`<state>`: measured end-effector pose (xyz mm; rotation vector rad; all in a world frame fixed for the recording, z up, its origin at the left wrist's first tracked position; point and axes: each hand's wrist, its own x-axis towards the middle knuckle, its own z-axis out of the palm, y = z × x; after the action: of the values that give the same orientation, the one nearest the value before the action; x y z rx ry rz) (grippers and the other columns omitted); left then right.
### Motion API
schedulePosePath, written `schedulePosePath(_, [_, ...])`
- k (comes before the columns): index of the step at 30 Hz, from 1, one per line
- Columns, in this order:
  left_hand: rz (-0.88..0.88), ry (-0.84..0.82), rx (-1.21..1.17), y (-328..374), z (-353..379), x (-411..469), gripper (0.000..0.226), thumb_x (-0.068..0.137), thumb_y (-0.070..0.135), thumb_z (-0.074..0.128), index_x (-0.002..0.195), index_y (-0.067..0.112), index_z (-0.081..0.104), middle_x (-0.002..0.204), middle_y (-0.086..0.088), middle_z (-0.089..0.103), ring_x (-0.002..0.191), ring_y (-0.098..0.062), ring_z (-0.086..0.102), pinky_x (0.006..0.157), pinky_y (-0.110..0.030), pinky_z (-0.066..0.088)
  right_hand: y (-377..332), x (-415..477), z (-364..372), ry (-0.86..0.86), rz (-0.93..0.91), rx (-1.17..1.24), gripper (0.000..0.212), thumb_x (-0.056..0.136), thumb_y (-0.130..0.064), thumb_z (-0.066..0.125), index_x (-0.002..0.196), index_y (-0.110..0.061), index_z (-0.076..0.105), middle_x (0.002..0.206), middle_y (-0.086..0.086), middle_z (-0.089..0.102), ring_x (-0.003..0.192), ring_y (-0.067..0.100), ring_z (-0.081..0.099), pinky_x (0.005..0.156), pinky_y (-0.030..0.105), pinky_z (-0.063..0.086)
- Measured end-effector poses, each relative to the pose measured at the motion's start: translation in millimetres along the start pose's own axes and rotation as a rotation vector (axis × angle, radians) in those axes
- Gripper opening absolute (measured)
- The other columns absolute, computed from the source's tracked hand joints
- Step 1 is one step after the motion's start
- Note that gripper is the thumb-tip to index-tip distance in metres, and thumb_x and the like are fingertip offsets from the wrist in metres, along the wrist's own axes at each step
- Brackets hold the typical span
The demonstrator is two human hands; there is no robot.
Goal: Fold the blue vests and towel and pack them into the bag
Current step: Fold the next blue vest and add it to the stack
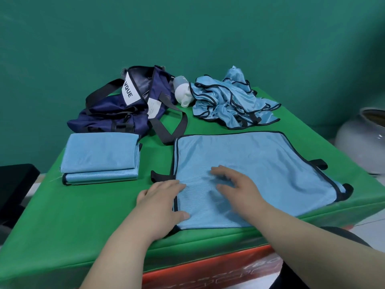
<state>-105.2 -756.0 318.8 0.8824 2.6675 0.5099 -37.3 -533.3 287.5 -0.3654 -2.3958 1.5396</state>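
Left hand (162, 200) and right hand (237, 189) press the spread vest (260, 159) on the table (83, 215), fingers (218, 171) straight and splayed. The folded pile (100, 157) lies at ten o'clock.

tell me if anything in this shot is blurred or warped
Head view: the right hand is smeared by motion on the flat vest, while the left hand is sharper; the wide-angle lens bows the edges of the green table; light is soft and even, with faint shadows and no harsh glare.
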Motion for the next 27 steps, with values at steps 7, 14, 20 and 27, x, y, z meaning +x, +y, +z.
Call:
schedulePosePath(7, [0.004, 0.129, 0.153, 17.8, 4.8, 0.6, 0.063, 0.094, 0.043, 0.059, 0.150, 0.046, 0.029, 0.163, 0.020, 0.013, 0.152, -0.014, 0.001, 0.122, -0.042, 0.006, -7.5, -23.7, -59.4, 0.221, 0.080, 0.023, 0.035, 0.093, -0.008, 0.059, 0.100, -0.039, 0.071, 0.124, -0.022, 0.063, 0.108, 0.007, 0.062, 0.084, 0.016, 0.049])
schedulePosePath(14, [0.331, 0.176, 0.271, 102.7, 44.9, 5.8, 0.043, 0.091, 0.041, 0.043, 0.130, 0.034, 0.059, 0.148, 0.004, 0.048, 0.144, -0.026, 0.034, 0.117, -0.047, 0.027, 6.8, -67.3, -143.8, 0.209, 0.009, -0.348, 0.040, 0.088, -0.002, 0.062, 0.107, -0.036, 0.066, 0.129, -0.019, 0.051, 0.128, -0.014, 0.038, 0.104, 0.009, 0.025])
schedulePosePath(20, [0.399, 0.125, 0.244, 159.8, 74.7, 35.8, 0.046, 0.100, 0.051, 0.035, 0.140, 0.031, 0.046, 0.154, 0.005, 0.035, 0.144, -0.018, 0.025, 0.117, -0.035, 0.023, 35.5, -82.9, -206.0, 0.294, 0.166, -0.688, 0.062, 0.078, -0.037, 0.074, 0.134, -0.019, 0.054, 0.131, -0.003, 0.052, 0.130, 0.020, 0.041, 0.112, 0.039, 0.034])
schedulePosePath(27, [0.463, 0.108, 0.237, 220.6, 95.9, 72.0, 0.051, 0.101, 0.054, 0.036, 0.144, 0.029, 0.044, 0.156, 0.003, 0.033, 0.145, -0.018, 0.024, 0.119, -0.037, 0.022, 52.9, -82.6, -227.4, 0.226, 0.134, -0.567, 0.028, 0.085, -0.041, 0.074, 0.107, -0.027, 0.063, 0.099, -0.017, 0.057, 0.099, 0.009, 0.053, 0.084, 0.027, 0.042])
